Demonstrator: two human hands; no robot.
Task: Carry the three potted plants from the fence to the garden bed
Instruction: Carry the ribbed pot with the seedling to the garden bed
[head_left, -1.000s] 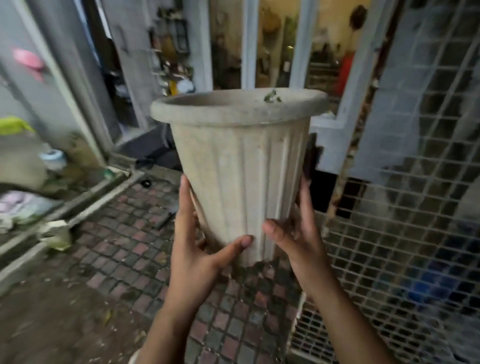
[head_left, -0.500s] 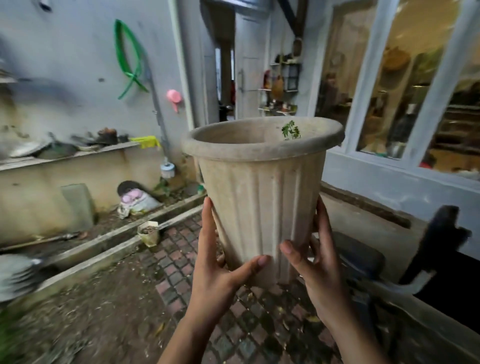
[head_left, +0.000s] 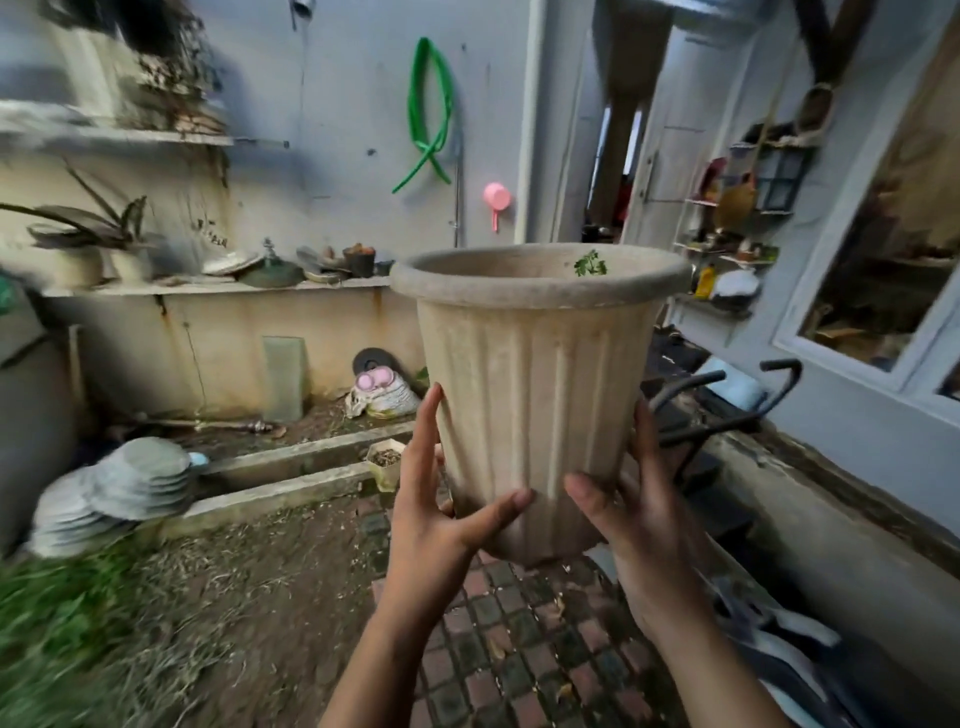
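You hold the ribbed pot (head_left: 535, 374) dead centre, upright, above the brick paving (head_left: 498, 639). Your left hand (head_left: 441, 525) at 7 o'clock and right hand (head_left: 631, 519) at 5 o'clock cup its narrow base, fingers spread. Gripped so low, it may tip forward. A tiny sprig (head_left: 590, 263) shows at 1 o'clock on the rim.

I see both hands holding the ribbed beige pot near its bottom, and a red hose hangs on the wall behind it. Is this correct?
Not fully. In the head view the hose on the wall is green, not red. The rest holds: the left hand and the right hand grip the ribbed beige pot near its bottom.
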